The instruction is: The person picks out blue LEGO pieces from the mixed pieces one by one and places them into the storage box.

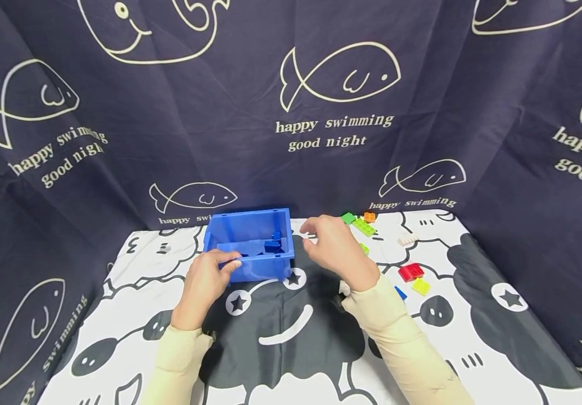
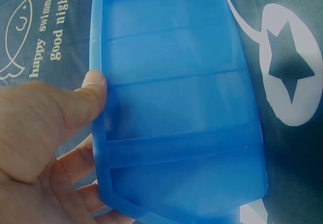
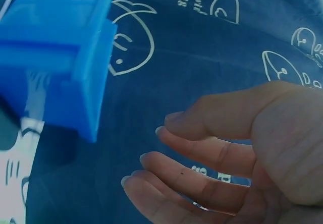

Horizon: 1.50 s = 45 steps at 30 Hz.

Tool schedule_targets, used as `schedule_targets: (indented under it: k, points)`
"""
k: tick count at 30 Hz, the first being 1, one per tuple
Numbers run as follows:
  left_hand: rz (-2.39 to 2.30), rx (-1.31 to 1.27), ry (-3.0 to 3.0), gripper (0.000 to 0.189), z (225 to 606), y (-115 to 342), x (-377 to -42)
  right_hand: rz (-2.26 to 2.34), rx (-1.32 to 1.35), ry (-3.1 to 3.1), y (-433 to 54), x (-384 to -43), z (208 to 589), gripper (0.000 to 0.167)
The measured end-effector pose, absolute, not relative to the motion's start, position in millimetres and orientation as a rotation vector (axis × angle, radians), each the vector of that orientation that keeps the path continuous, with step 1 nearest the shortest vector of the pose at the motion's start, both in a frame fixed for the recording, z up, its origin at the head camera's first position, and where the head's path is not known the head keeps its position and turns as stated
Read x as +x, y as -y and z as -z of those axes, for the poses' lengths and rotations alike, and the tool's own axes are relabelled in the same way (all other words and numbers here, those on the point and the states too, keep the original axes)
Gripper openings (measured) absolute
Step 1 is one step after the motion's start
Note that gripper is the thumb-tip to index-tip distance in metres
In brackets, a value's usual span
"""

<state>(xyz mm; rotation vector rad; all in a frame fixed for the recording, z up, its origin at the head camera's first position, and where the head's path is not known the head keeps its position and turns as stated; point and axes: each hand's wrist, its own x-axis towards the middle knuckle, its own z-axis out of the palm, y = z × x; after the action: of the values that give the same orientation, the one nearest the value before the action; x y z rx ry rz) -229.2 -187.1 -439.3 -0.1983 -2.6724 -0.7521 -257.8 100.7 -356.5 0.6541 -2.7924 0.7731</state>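
Note:
A blue plastic bin [image 1: 252,269] stands at the back of the cloth, with several dark blue bricks [image 1: 273,246] inside it. My left hand [image 1: 208,281] grips its near rim; in the left wrist view the thumb [image 2: 93,90] lies over the edge and the fingers pass behind the wall. To the right of the bin, my right hand [image 1: 338,247] hovers with loosely bent fingers. Nothing sits between its thumb and fingers in the right wrist view, where the bin [image 3: 55,57] is apart from the hand.
Loose bricks lie on the right: a lime green brick [image 1: 364,227], an orange brick [image 1: 369,217], a red brick [image 1: 411,272], a yellow brick [image 1: 421,286], a white piece [image 1: 407,240] and a blue piece [image 1: 400,293]. A dark printed curtain [image 1: 321,169] rises behind the bin.

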Motion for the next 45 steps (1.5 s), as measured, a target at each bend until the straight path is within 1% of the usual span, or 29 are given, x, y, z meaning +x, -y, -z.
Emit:
schedule_targets:
  k: [8, 21, 29, 35, 41, 45]
  points:
    - [0.758, -0.195, 2.666, 0.021, 439, 188, -230, -0.683, 0.651, 2.856, -131, -259, 377, 0.025]
    - [0.760, -0.234, 2.638, 0.022, 436, 186, -231, -0.617, 0.458, 2.945, -199, -260, 399, 0.026]
    - [0.759, -0.231, 2.642, 0.022, 432, 187, -232, -0.541, 0.430, 3.049, -230, -261, 411, 0.029]
    - [0.763, -0.229, 2.647, 0.022, 432, 188, -231, -0.521, 0.345, 3.192, -243, -253, 420, 0.032]
    - [0.773, -0.216, 2.651, 0.022, 435, 189, -230, -0.475, 0.351, 3.244, -246, -242, 435, 0.029]
    - [0.772, -0.213, 2.658, 0.023, 437, 188, -230, -0.522, 0.340, 3.252, -246, -237, 443, 0.029]
